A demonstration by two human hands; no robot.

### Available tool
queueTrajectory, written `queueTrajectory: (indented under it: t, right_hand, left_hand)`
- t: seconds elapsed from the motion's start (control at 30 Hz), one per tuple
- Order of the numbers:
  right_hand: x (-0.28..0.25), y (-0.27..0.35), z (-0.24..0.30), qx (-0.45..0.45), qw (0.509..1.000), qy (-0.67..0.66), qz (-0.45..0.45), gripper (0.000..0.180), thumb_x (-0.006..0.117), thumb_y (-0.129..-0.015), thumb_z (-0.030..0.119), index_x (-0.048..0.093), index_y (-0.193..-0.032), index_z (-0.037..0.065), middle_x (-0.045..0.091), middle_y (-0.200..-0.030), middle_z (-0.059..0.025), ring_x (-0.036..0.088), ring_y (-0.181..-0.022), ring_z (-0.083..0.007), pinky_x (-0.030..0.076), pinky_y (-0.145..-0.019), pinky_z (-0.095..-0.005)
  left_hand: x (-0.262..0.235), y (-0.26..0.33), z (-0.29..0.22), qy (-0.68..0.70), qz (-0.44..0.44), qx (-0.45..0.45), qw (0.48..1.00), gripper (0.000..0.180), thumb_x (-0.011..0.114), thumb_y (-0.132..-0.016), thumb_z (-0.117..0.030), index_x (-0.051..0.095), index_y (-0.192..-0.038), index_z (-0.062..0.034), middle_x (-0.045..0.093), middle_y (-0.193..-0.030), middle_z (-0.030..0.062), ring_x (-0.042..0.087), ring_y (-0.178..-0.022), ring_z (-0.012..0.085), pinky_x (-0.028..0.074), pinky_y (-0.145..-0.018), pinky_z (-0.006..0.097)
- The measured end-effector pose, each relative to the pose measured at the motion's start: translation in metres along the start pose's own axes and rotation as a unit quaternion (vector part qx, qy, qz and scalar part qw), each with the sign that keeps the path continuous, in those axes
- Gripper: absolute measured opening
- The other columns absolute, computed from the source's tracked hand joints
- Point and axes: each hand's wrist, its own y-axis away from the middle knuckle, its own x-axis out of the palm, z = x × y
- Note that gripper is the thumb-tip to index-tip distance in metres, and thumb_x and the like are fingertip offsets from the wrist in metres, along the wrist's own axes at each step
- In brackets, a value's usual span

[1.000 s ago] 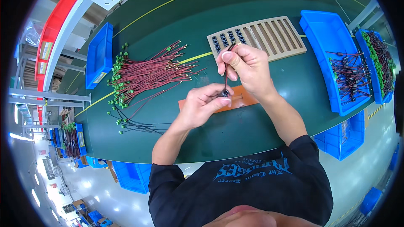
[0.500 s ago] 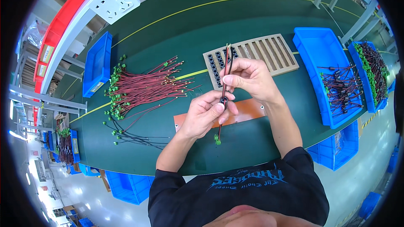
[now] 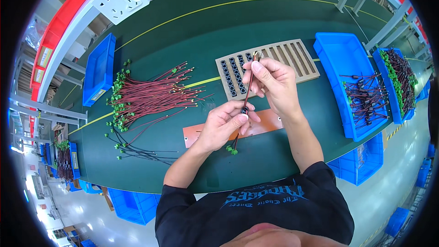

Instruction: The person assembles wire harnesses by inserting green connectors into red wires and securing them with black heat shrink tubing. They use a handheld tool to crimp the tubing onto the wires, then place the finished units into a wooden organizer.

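My right hand (image 3: 273, 82) pinches the upper end of a red and black wire pair (image 3: 247, 93) and holds it upright above the green table (image 3: 192, 32). Lower down, my left hand (image 3: 224, 123) grips the same wires, with a small black ring at its fingertips. The wires' green connector end (image 3: 232, 150) hangs below my left hand. Just behind my hands lies a tan slotted tray (image 3: 292, 57) with several black rings in its left slots. An orange-brown flat plate (image 3: 267, 123) lies under my hands.
A pile of red wires with green connectors (image 3: 151, 96) lies to the left, with a few black wires (image 3: 137, 151) in front of it. Blue bins stand at the left (image 3: 98, 71) and right (image 3: 345, 59); the right bins hold finished wires (image 3: 366, 98).
Both hands have stayed together on the wire pair. The wires now stand more upright, and the green connector end hangs free below my left hand.
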Motion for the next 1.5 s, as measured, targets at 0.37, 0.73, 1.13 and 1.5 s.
queueTrajectory:
  t: [0.37,0.73,1.13,1.5]
  right_hand:
    - [-0.003,-0.003,0.001,-0.028,0.991,0.132,-0.024,0.020,0.064,-0.103,0.013,0.076,-0.106,-0.003,0.074,-0.085,-0.0034,0.063,-0.069,-0.0063,0.052,-0.060,-0.0242]
    - [0.007,0.000,-0.008,-0.268,0.870,0.411,-0.050,0.014,0.067,-0.098,0.011,0.067,-0.090,-0.001,0.066,-0.075,-0.0133,0.068,-0.065,-0.0239,0.052,-0.056,-0.0354]
    - [0.012,0.001,-0.013,0.060,0.990,-0.120,0.030,0.031,0.052,-0.111,0.026,0.060,-0.092,0.002,0.061,-0.074,-0.0038,0.056,-0.064,-0.0099,0.047,-0.057,-0.0236]
    - [0.012,-0.013,-0.017,0.066,0.996,-0.050,0.033,0.035,0.054,-0.110,0.029,0.069,-0.119,-0.001,0.070,-0.091,-0.0050,0.046,-0.062,-0.0039,0.041,-0.055,-0.0210]
  left_hand:
    - [0.003,-0.002,0.002,-0.008,-0.023,-0.004,1.000,0.035,0.048,-0.111,-0.027,0.057,-0.131,0.0008,0.064,-0.094,0.0096,0.042,-0.070,0.0090,0.036,-0.067,0.024]
    - [-0.007,-0.011,0.013,0.114,-0.103,0.076,0.985,0.034,0.038,-0.114,-0.036,0.051,-0.119,-0.0050,0.045,-0.077,0.0000,0.031,-0.066,0.0090,0.031,-0.065,0.027]
    - [0.016,0.004,0.026,0.005,-0.066,0.028,0.997,0.037,0.042,-0.113,-0.039,0.051,-0.121,-0.0040,0.044,-0.080,-0.0005,0.034,-0.068,0.0089,0.032,-0.065,0.025]
    - [0.005,-0.004,0.026,0.129,-0.074,0.014,0.989,0.035,0.040,-0.113,-0.038,0.052,-0.124,-0.0063,0.053,-0.084,0.0030,0.035,-0.066,0.0097,0.033,-0.064,0.027]
